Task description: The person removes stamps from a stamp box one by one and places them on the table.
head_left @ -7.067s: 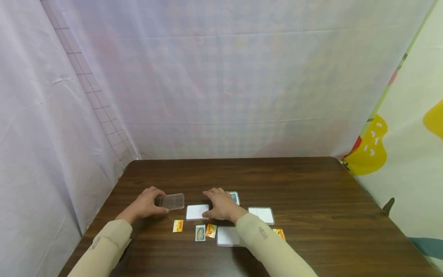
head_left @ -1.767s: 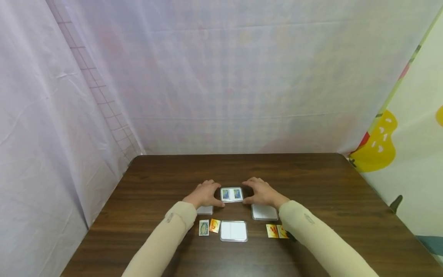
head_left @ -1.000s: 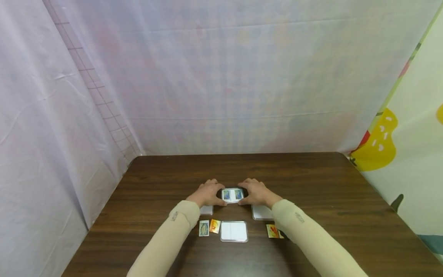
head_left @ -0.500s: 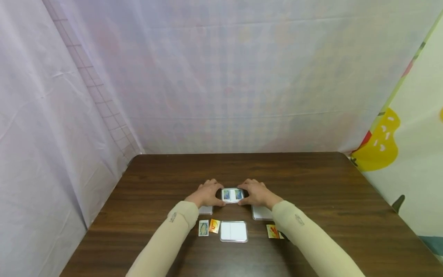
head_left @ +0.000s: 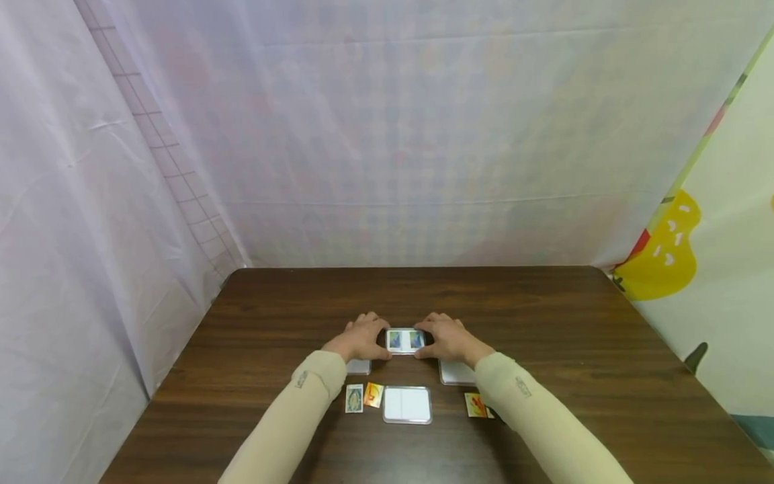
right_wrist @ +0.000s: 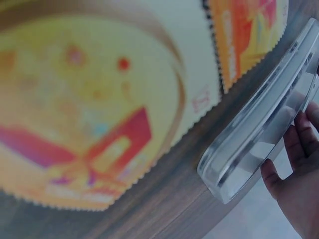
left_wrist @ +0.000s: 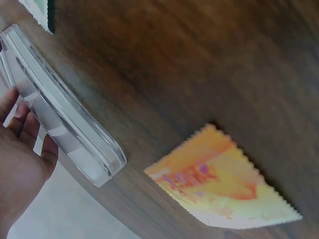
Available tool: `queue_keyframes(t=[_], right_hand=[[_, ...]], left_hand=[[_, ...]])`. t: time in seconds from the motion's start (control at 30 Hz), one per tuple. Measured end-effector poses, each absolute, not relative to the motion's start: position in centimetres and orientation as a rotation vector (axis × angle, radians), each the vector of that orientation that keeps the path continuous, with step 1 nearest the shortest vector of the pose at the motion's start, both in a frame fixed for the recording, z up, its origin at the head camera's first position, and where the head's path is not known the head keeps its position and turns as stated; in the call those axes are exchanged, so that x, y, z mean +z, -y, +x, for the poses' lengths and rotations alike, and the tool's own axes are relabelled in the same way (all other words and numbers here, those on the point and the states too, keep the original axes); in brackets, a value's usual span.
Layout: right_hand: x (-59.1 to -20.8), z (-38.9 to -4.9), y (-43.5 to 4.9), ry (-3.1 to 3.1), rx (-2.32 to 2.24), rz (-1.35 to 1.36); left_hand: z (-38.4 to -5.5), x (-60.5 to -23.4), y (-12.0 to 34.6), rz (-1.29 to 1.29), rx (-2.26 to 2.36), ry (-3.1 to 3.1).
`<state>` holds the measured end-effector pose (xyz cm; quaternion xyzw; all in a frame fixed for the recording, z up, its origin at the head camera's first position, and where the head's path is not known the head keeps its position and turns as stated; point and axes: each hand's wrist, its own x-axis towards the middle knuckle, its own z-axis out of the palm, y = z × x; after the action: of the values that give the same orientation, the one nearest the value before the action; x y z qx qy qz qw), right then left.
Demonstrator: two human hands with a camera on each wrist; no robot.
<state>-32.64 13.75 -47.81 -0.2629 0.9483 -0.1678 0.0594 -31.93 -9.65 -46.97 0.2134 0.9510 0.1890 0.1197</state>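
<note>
My left hand (head_left: 363,338) and right hand (head_left: 446,337) hold the two ends of a clear stamp case (head_left: 406,341), thumbs at its near corners and fingers at its far side. Two blue-green stamps lie inside on a white insert. Behind the left hand, a second white-lined case (head_left: 359,368) is partly covered by the wrist. A third case (head_left: 457,373) sits by the right wrist. In the left wrist view an orange stamp (left_wrist: 223,181) lies on the wood near a clear case (left_wrist: 62,112). The right wrist view has a yellow stamp (right_wrist: 94,99) up close.
A white-lined case (head_left: 408,405) lies nearest the body. Left of it are a green fish stamp (head_left: 354,398) and an orange stamp (head_left: 373,395). An orange stamp (head_left: 475,405) lies to the right, beside my sleeve. A white curtain (head_left: 399,134) hangs behind the brown table (head_left: 520,302).
About seven seconds ago my left hand held a clear lid at the left. Later both hands came to the stamp case's sides, then closed in on its ends. They have stayed there since.
</note>
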Motion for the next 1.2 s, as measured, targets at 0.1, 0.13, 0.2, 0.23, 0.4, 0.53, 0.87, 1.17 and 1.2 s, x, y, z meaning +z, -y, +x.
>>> queue_keyframes(t=[0.1, 0.13, 0.2, 0.23, 0.4, 0.53, 0.87, 1.17, 1.2], right_hand=[[-47.86, -32.74, -13.70, -2.866, -0.510, -0.779], [-47.88, -32.78, -13.70, -2.867, -0.513, -0.776], [-47.88, -32.80, -13.67, -2.866, -0.518, -0.776], [-47.87, -32.81, -13.65, -2.865, -0.522, -0.778], [-47.85, -32.84, -13.61, -2.865, -0.533, -0.798], [-47.87, -32.90, -13.60, -2.866, -0.533, -0.802], [-48.00, -32.95, -13.60, -2.863, -0.522, -0.807], [-47.76, -32.87, -13.61, -2.853, -0.518, -0.804], [-47.74, -32.86, -13.62, -2.852, -0.516, -0.805]], left_hand=[[-32.01, -47.02, 9.61, 0.615, 0.551, -2.776], [-32.01, -47.03, 9.58, 0.614, 0.550, -2.776], [-31.97, -46.98, 9.53, 0.613, 0.552, -2.779], [-31.93, -46.95, 9.51, 0.610, 0.549, -2.780], [-31.74, -46.81, 9.47, 0.598, 0.557, -2.775], [-31.81, -46.92, 9.48, 0.601, 0.560, -2.774], [-31.87, -46.88, 9.51, 0.609, 0.548, -2.778], [-31.89, -47.07, 9.36, 0.590, 0.538, -2.786], [-31.88, -47.07, 9.34, 0.588, 0.536, -2.787]])
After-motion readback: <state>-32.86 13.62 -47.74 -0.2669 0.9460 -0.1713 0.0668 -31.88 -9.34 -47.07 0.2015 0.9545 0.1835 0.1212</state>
